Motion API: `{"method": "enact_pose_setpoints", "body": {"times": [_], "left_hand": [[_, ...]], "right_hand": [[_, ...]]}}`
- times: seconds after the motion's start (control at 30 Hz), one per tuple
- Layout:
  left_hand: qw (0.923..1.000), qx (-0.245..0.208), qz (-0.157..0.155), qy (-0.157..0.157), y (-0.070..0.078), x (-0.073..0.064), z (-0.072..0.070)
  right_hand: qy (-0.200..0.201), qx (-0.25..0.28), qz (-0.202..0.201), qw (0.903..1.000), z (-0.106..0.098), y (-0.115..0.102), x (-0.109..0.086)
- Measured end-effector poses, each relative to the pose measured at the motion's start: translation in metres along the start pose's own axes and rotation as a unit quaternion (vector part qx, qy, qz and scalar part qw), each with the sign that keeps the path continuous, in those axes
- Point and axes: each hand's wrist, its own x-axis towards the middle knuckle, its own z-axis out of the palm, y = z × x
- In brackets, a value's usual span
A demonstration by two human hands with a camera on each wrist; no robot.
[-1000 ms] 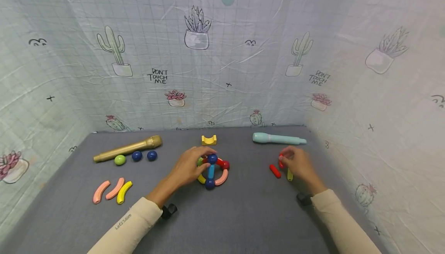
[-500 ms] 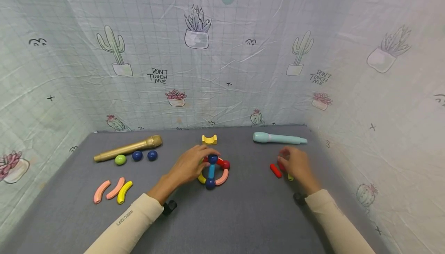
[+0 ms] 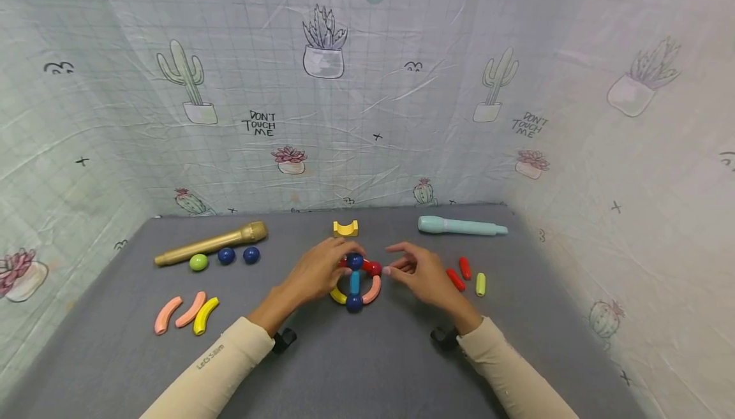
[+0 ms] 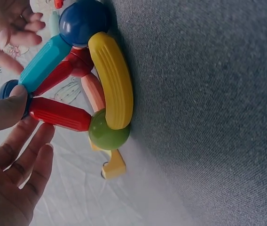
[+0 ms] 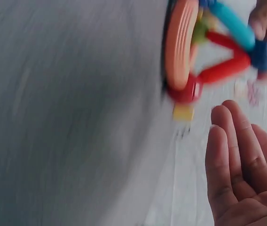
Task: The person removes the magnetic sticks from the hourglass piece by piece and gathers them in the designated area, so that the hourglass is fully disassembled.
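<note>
A pyramid of magnetic sticks and balls stands mid-table. Its top blue ball (image 3: pixel 355 261) is pinched by my left hand (image 3: pixel 318 272), thumb across it in the left wrist view. From that ball run a light-blue stick (image 4: pixel 45 63) and red sticks (image 4: pixel 60 114). The curved base has a yellow stick (image 4: pixel 112 80), a pink stick (image 5: pixel 179 44), a lower blue ball (image 3: pixel 354 303), a red ball (image 5: pixel 186 89) and a green ball (image 4: pixel 109 131). My right hand (image 3: pixel 427 277), holding nothing, is just right of the pyramid with fingers spread from the thumb.
Red sticks (image 3: pixel 464 268) and a pale green stick (image 3: pixel 480 284) lie at right. At left are a gold microphone (image 3: pixel 215 245), loose balls (image 3: pixel 226 256) and curved sticks (image 3: pixel 168 315). A yellow cradle piece (image 3: pixel 345 229) and a light-blue microphone (image 3: pixel 462 226) lie at the back.
My right hand has let go of a red stick on the right and moved left to the pyramid. The pyramid has shifted slightly right with my left hand on its top ball.
</note>
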Motion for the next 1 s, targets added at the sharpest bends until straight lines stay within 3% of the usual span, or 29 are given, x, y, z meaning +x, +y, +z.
{"method": "enact_pose_setpoints", "body": {"times": [0.2,0.43,0.67,1.0], "left_hand": [[0.9997,0.009,0.015,0.017,0.003,0.001,0.004],[0.9994,0.012,0.018,0.025,0.003,0.001,0.008],[0.9988,-0.007,0.02,0.044,0.003,-0.001,0.011],[0.998,0.0,0.02,0.06,0.003,-0.004,0.015]], "right_hand": [[-0.049,0.054,0.007,0.9973,0.029,-0.015,0.007],[-0.049,0.117,0.025,0.9916,0.05,-0.016,0.017],[-0.055,0.214,0.05,0.974,0.056,-0.014,0.019],[-0.057,0.236,0.063,0.968,0.057,-0.011,0.02]]}}
